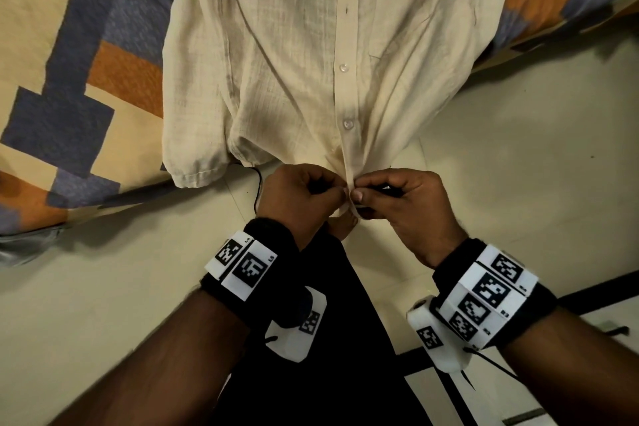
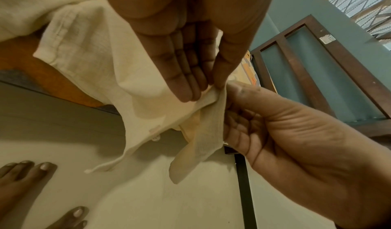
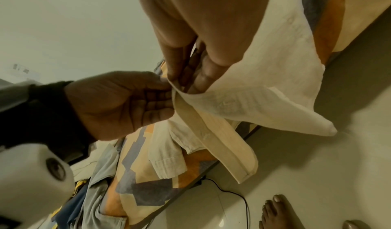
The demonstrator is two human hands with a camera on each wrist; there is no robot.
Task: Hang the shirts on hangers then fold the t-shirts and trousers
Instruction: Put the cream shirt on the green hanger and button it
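A cream button-up shirt (image 1: 294, 55) lies front up on the bed, and its lower part hangs over the bed edge toward me. Two of its buttons (image 1: 348, 123) look fastened on the placket. My left hand (image 1: 332, 192) and right hand (image 1: 363, 194) meet at the bottom of the placket. Each pinches one front edge between thumb and fingers. In the left wrist view the left hand (image 2: 205, 90) grips the shirt (image 2: 95, 65) edge against the right hand (image 2: 239, 95). The right wrist view shows the right hand (image 3: 186, 78) and left hand (image 3: 162, 90) on the hem (image 3: 264, 90). No hanger is in view.
The bed carries a sheet (image 1: 69, 97) patterned in blue, orange and cream. Grey and blue clothes (image 3: 99, 182) lie further along it. A black cable (image 1: 257, 190) runs on the pale floor by the bed edge. My bare feet (image 3: 275, 212) stand below. A dark wooden-framed panel (image 2: 317, 82) is nearby.
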